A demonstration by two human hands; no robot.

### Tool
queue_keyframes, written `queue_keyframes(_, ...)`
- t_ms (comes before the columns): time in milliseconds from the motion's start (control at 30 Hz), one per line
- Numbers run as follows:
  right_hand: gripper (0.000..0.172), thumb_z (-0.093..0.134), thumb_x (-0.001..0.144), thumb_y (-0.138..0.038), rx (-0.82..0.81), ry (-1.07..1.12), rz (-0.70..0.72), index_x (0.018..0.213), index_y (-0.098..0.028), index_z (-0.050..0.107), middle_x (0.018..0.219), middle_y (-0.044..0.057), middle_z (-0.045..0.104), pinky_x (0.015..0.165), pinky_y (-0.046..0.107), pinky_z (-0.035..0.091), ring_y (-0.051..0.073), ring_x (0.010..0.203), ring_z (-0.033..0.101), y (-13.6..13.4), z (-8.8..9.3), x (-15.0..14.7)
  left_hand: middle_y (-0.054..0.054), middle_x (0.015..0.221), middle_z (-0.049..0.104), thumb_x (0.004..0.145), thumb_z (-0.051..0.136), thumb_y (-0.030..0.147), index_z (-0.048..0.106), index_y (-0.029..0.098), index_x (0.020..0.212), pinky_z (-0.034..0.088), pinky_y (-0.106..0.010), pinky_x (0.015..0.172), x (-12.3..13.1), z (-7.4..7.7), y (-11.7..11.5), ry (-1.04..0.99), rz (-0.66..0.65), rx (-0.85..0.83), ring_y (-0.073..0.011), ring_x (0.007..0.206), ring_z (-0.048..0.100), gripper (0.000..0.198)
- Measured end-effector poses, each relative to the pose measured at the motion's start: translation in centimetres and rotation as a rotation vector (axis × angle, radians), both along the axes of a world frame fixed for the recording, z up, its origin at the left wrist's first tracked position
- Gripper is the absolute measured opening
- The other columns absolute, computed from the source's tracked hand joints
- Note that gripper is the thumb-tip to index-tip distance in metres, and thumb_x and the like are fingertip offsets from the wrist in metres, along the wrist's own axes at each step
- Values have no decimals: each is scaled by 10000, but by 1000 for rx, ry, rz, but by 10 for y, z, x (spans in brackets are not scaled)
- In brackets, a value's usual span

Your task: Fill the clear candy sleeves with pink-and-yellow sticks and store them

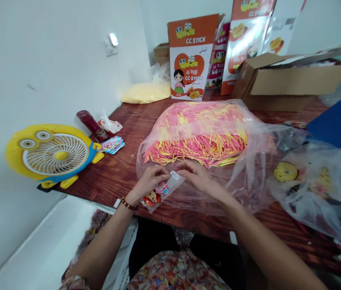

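Note:
My left hand (148, 182) and my right hand (197, 175) meet near the front of the wooden table (119, 173). Both pinch the top of a small clear packet (162, 191) with a cartoon print, which hangs down toward the table edge. A beaded bracelet circles my left wrist. Just behind my hands lies a big clear plastic bag (200, 133) heaped with pink and yellow thin sticks.
A yellow cartoon-faced fan (51, 155) stands at the left edge. Near it are a dark red bottle (88, 121) and small packets (112, 144). CC Stick boxes (191, 56) and an open carton (288, 80) stand at the back. Plastic bags with yellow toys (309, 181) lie at right.

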State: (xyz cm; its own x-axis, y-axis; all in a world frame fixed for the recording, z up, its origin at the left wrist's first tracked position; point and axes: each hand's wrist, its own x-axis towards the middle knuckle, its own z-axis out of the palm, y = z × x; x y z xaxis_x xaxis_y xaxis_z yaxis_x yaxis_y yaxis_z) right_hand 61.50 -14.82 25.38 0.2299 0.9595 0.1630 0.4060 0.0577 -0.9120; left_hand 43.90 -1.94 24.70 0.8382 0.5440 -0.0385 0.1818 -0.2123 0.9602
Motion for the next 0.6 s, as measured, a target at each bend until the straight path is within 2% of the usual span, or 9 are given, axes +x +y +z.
queue_keyframes(100,168,566,853,-289,-40,28,-30,736,-182,623,664,-34,574,598,233,356,111,630,498,7,-8,-2,7,689,608,762,700,342,632,137,756,391,-217,600,4,-3,-8,-7,-7,-39,-107,632,515,217)
queue_keyframes(167,168,567,845,-297,-53,59,-43,741,-180,628,635,-41,546,576,231,329,105,599,462,3,-12,0,5,688,616,756,705,348,636,138,754,401,-222,607,7,-7,-13,-5,9,-48,-110,631,523,221)
queue_keyframes(333,142,598,817,-290,-101,86,-32,743,-174,633,654,-31,574,593,227,344,111,627,495,-18,-13,7,19,605,592,792,652,366,636,158,693,364,-219,538,13,-8,-30,103,5,-35,-108,551,494,231)
queue_keyframes(600,319,578,880,-400,-260,32,-29,669,-164,611,565,-43,524,525,214,313,92,534,462,-46,-22,16,27,584,543,884,509,368,620,166,680,328,-225,551,25,-9,-48,187,-154,168,-111,566,452,308)
